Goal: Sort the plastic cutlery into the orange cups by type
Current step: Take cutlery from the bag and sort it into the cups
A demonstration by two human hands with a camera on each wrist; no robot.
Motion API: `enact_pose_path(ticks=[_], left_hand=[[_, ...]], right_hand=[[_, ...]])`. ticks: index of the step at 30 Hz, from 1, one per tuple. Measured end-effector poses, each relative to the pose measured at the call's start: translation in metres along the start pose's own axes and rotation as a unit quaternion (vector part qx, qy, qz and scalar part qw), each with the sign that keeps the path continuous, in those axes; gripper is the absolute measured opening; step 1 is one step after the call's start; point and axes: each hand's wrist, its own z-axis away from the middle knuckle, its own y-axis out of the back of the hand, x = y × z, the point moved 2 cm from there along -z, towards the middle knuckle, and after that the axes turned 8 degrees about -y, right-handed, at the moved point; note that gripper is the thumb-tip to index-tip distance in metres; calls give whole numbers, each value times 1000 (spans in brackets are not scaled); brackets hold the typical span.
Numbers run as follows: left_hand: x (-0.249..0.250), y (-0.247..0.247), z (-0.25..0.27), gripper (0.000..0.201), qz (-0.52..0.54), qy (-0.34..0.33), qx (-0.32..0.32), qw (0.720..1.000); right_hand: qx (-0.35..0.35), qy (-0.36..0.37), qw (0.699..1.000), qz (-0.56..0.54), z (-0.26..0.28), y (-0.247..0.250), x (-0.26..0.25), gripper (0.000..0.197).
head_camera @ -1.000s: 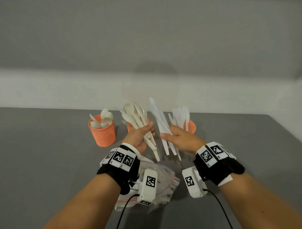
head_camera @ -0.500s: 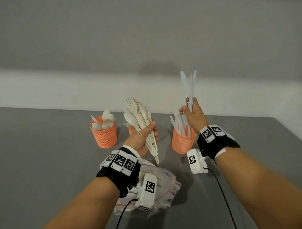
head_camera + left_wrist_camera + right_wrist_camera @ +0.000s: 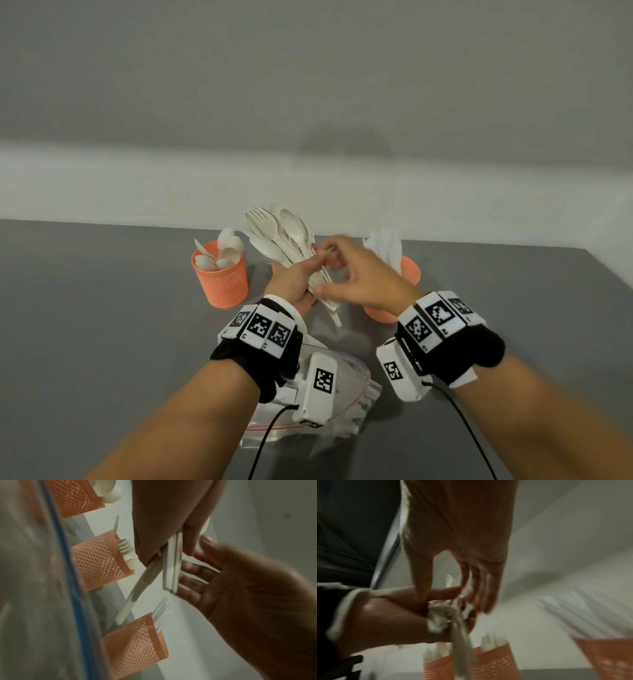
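Nearest you, a clear bag lies on the grey table under your wrists. Your left hand grips a bundle of forks and spoons by the handles, heads fanned up and away. Your right hand reaches in with fingers spread and loose — fingertips at the handles, holding nothing. Beyond stand the orange cups — spoon cup left, fork cup hidden behind your hands, knife cup right.

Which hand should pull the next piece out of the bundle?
Right. The left hand grips the cutlery bundle, while the right hand, fingers relaxed and holding nothing, is already at it.
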Motion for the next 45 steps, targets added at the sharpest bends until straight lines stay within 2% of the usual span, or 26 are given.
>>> enact_pose_path(ticks=[1, 3, 7, 9, 12, 14, 17, 20, 23, 25, 27, 29, 30, 32, 34, 35, 39, 42, 45], left_hand=[[0, -2, 2, 59, 6, -1, 8, 1000], [0, -6, 5, 50, -13, -3, -2, 1000], [1, -12, 13, 31, -79, -21, -16, 997], [2, -16, 19, 25, -115, -5, -28, 993], [9, -19, 26, 12, -153, 10, -82, 985], [14, -19, 28, 7, -139, 5, -119, 983], [20, -14, 31, 14, -89, 3, -166, 982], [17, -11, 32, 47, -63, -2, -215, 974], [11, -6, 27, 60, -37, 8, -220, 975], [9, -6, 25, 55, -50, 19, -185, 981], [8, -8, 22, 35, -48, 29, -129, 990], [8, -7, 17, 26, -32, 38, -71, 996], [7, -5, 14, 28, -23, 41, -53, 997], [8, 0, 9, 29, -13, 46, -44, 998], [8, 4, 6, 18, -10, 43, -35, 998], [8, 6, 6, 15, -11, 49, -37, 998], [5, 4, 9, 11, -31, 52, -92, 994], [6, -2, 12, 19, -43, 40, -135, 989], [5, -3, 12, 22, -28, 27, -139, 990]], right_hand=[[-53, -29, 998, 21, 1, -8, -2, 70], [-71, -64, 995, 29, 0, -17, -2, 76], [-43, -103, 992, -55, -3, -30, -3, 62], [-38, -104, 989, -100, -4, -36, -2, 59], [-59, -135, 977, -154, 0, -32, -4, 39], [-95, -167, 959, -210, 3, -30, -2, 35], [-164, -177, 929, -281, 8, -31, 1, 47], [-229, -168, 900, -331, 10, -27, 1, 27], [-290, -171, 871, -359, 10, -21, 5, 25], [-300, -179, 870, -347, 10, -17, 8, 18], [-275, -193, 885, -322, 10, -16, 10, 8], [-226, -197, 912, -279, 10, -15, 14, 12], [-184, -178, 938, -236, 9, -15, 17, 17], [-50, -115, 985, -121, 8, -12, 22, 30], [78, -40, 995, -39, 10, -8, 23, 34], [108, -8, 994, -17, 11, -7, 21, 32], [107, 47, 991, 60, 12, -9, 11, 22], [112, 44, 985, 125, 10, -10, 5, 20], [102, 20, 974, 201, 7, -10, -3, 24]])
